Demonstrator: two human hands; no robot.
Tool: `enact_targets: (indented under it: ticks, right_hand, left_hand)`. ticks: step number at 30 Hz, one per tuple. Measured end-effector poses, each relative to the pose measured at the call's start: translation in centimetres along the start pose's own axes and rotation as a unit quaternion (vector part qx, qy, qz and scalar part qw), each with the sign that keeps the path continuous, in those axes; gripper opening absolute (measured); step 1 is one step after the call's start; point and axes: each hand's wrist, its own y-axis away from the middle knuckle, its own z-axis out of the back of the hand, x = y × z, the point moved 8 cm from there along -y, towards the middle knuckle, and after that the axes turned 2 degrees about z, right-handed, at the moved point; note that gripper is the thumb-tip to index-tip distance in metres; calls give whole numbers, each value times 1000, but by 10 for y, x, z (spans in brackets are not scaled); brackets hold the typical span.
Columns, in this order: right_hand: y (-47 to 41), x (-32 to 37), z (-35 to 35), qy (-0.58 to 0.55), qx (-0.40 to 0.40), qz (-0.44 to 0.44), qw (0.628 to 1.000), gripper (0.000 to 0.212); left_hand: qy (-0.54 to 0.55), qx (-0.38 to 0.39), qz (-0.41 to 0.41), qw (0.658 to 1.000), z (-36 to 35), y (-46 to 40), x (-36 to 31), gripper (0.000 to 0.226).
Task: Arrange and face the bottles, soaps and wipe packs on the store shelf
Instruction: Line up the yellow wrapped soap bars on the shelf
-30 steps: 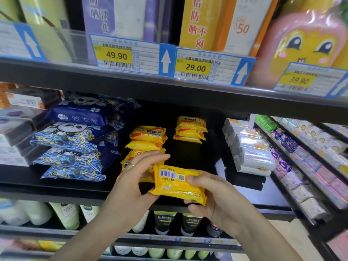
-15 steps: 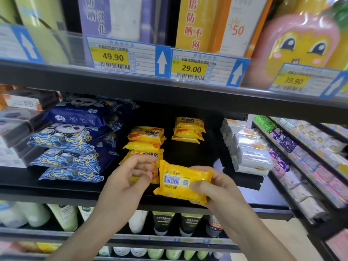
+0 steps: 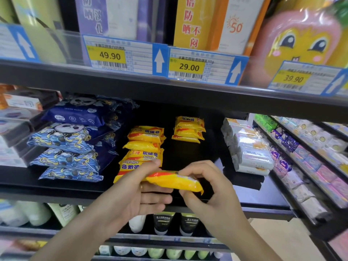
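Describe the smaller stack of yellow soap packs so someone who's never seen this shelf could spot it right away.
Start at the black middle shelf, under the 29.00 price tag. Right of the tall stack of yellow soaps, across a bare gap, sits the smaller yellow stack. It is shorter, set further back, and its top label reads upside down.

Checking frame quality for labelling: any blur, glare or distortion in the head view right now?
Head view: wide-angle bending bows the upper shelf edge; the corners smear, so the lower bottles and right-hand packs are soft. The price tags read clearly at centre. Both hands, left and right, and the yellow soap pack are slightly motion-blurred. No strong glare.
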Motion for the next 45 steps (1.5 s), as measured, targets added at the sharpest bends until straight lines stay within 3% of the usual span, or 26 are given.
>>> enact_targets:
  ticks: [8,13,16,18,20,21,23,25,31,36,42,45]
  right_hand:
    - [2,-11,-26,146,131,0,981,38]
    - [-13,-2,-41,217,146,63,963,43]
    - [-28,-5,-45,202,133,61,968,44]
    - [-43,-9,-46,191,114,52,974,45]
    - [-58,-13,-52,186,108,44,976,44]
    - [-65,-14,-58,196,113,44,973,44]
    - [-76,-15,-73,226,130,47,964,43]
    - [-83,-18,-86,246,139,50,958,41]
    - [-81,-29,-110,298,132,76,942,36]
    - [-75,-30,-100,290,119,76,947,45]
    - [-83,-57,-37,233,-4,47,971,24]
    - [-91,-76,-1,255,-43,25,966,20]
  left_hand:
    - [12,-87,-50,995,22,-5,2,31]
    - [29,-94,-82,992,32,-1,-1,38]
    - [48,-119,-85,988,46,3,1,26]
    - [-6,-155,-107,982,59,8,3,19]
    - [-144,-196,-163,956,71,18,0,20]
    - [-238,-214,-200,926,74,23,-3,21]
    - [-433,-247,-255,829,75,29,-5,20]
    - [-533,-280,-269,752,76,34,-3,25]
    - [-567,-264,-280,728,74,39,1,21]
    - [-560,-266,-315,719,69,36,-4,22]
    - [-591,-245,-359,679,36,22,-19,39]
    - [-604,-240,-377,660,17,13,-24,39]
